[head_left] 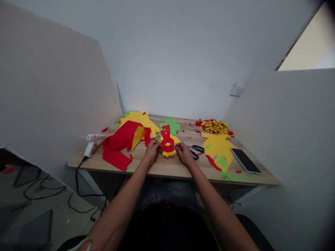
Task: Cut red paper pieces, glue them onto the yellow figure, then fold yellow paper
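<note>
Between my two hands is a yellow and red cut-out (pixel 167 143), its red layer lying over the yellow one with a small yellow shape in the middle. My left hand (pixel 152 151) pinches its left edge. The fingers of my right hand (pixel 183 152) are closed on its right edge. Just right of that hand lie scissors (pixel 197 149) with dark handles, their blades partly hidden. Green sheet scraps (pixel 170 124) lie behind the cut-out. A large folded red sheet (pixel 121 137) rests to the left, on top of a yellow sheet (pixel 140 119).
A white glue gun (pixel 90 144) stands at the table's left end, its cord hanging down. On the right are a cut yellow sheet (pixel 218 148), a pile of ruffled yellow and red pieces (pixel 216 127) and a phone (pixel 246 161). Partitions flank the wooden table (pixel 146 165).
</note>
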`<state>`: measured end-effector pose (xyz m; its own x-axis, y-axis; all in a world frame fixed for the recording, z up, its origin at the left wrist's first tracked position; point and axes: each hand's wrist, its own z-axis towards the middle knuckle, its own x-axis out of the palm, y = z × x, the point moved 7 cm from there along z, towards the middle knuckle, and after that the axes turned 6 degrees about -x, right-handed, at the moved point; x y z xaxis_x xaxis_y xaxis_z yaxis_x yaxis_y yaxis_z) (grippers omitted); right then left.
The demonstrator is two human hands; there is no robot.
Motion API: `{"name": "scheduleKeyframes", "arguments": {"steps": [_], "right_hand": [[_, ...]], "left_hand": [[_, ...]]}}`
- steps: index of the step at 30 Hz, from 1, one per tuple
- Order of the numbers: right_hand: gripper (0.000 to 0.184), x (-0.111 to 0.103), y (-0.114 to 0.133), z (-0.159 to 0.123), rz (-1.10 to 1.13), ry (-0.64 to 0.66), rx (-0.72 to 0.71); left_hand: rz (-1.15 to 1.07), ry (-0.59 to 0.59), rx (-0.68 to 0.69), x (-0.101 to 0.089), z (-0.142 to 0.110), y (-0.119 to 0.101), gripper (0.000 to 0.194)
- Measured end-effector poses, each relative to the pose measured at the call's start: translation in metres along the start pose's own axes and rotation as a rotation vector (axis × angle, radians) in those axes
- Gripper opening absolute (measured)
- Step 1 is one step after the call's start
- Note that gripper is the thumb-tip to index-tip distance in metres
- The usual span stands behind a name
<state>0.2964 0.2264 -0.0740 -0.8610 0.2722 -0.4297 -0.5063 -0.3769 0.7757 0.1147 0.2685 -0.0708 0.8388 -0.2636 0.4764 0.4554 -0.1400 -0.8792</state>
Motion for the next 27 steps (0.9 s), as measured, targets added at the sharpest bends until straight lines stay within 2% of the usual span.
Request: {"name": "scheduleKeyframes", "arguments": {"steps": [8,17,27], "right_hand": [[0.022,-0.0027,0.0066,-0.0013,0.034,-0.005,0.014],[0.021,-0.0026,0.0067,-0.0017,0.089,-0.045,-0.003],[0.027,0.0036,0.0029,-0.0034,0.106,0.025,0.036]], "left_hand": [[0.052,0.016,0.000,-0.0010,-0.0012,0.0099,0.040],[0.068,0.002,0.031,-0.0016,-0.0046,0.0063,0.039],[0.051,-0.034,0.029,-0.0046,-0.0012,0.0070,0.047]]}}
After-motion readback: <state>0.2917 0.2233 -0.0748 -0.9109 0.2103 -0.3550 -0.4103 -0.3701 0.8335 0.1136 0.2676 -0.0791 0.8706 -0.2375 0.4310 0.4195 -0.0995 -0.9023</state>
